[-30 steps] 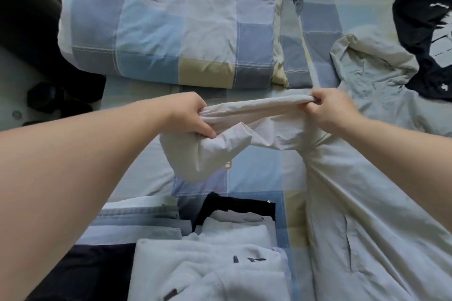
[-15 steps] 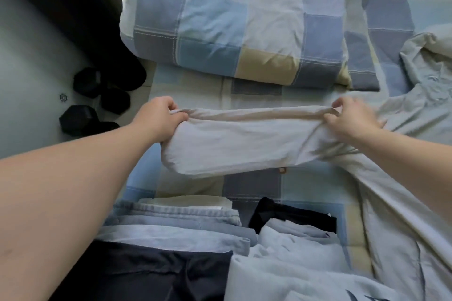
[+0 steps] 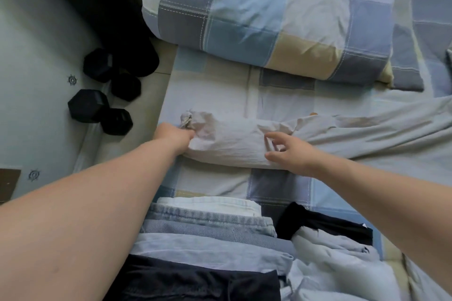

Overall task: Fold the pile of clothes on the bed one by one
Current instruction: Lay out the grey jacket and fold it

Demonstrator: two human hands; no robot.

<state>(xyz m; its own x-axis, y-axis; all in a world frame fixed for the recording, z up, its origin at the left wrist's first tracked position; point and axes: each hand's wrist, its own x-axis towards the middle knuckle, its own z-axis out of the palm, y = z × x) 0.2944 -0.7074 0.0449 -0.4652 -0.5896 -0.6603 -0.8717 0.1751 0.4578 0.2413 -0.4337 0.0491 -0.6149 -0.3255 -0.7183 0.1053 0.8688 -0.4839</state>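
On the checked bed sheet (image 3: 215, 95), mid-frame: pale grey jacket (image 3: 379, 139), one sleeve (image 3: 232, 146) stretched flat leftward, body trailing off right. Left hand (image 3: 177, 135): fingers clenched round the cuff end, apparently holding the sleeve taut so it lies straight for folding. Right hand (image 3: 291, 151): fingers spread and released, grasping nothing, poised just over the sleeve, likely to smooth it. Near edge: stack of folded clothes (image 3: 208, 227), set apart from the work. Floor, left: black dumbbells (image 3: 97, 105).

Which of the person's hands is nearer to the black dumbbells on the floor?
Left. The left hand grips the sleeve end just right of the dumbbells; the right hand is open farther right, mid-sleeve.
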